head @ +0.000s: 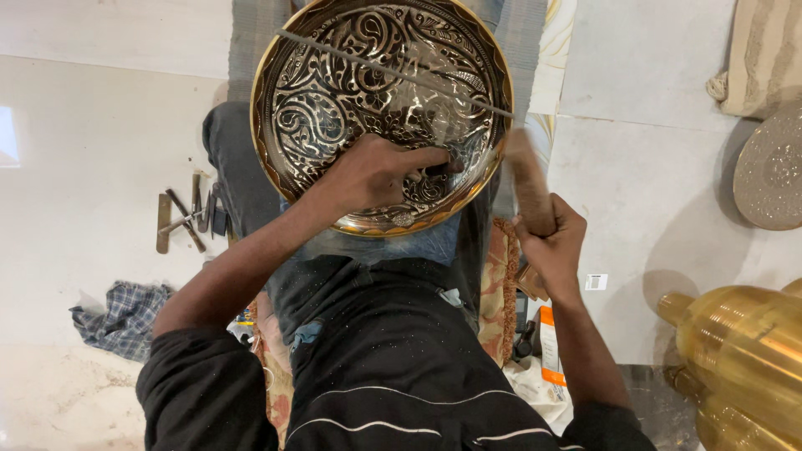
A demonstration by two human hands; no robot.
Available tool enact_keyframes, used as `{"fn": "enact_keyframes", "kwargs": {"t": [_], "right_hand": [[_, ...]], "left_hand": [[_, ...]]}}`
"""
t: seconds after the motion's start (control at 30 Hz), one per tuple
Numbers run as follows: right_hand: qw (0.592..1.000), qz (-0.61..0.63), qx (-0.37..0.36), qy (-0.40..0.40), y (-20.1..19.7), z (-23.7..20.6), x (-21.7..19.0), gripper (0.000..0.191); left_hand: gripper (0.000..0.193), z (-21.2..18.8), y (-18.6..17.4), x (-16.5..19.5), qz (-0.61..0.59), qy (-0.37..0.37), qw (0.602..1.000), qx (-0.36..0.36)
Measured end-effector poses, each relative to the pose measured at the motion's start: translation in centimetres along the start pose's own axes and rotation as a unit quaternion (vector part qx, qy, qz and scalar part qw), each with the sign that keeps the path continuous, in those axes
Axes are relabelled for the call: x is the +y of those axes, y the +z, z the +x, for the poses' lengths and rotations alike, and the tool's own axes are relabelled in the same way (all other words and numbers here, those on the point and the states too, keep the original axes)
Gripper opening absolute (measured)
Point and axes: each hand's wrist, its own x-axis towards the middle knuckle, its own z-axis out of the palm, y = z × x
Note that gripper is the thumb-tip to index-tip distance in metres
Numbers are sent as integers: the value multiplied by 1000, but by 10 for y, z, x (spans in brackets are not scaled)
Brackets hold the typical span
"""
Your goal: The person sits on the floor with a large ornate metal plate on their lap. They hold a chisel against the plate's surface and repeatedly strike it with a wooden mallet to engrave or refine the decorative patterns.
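A round brass bowl (334, 92) with dark engraved floral patterns rests on my lap, its inside facing up. My left hand (376, 171) lies inside the bowl near its lower rim, fingers closed around a small chisel (439, 167) pressed against the metal. My right hand (551, 238) is beside the bowl's right edge, gripping a wooden mallet (526, 179) that is blurred with motion. A thin cord or wire (393, 71) stretches across the bowl.
Several metal chisels and tools (188, 217) lie on the pale floor at left, with a checked cloth (125, 317) below them. A large shiny brass vessel (743, 351) stands at lower right. A round engraved plate (769, 171) and a fabric cushion (764, 54) sit at right.
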Motion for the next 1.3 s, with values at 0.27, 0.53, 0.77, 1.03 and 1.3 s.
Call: {"fn": "enact_keyframes", "kwargs": {"t": [0.27,0.53,0.77,1.03,1.3], "right_hand": [[986,-162,-14,-47,-3,-2,-5,21],[987,-156,-17,-36,-3,-4,-5,19],[999,8,7,-48,4,-2,0,16],[999,-42,-7,-3,-3,-3,-4,16],[993,116,10,-7,3,4,-8,11]], "left_hand": [[75,1,-3,0,9,-3,1000,-12],[71,0,1,-6,12,2,1000,-4],[71,-2,0,-7,-16,7,1000,-3],[71,1,-3,-4,7,15,1000,10],[71,0,-7,-2,-17,-11,1000,-17]]}}
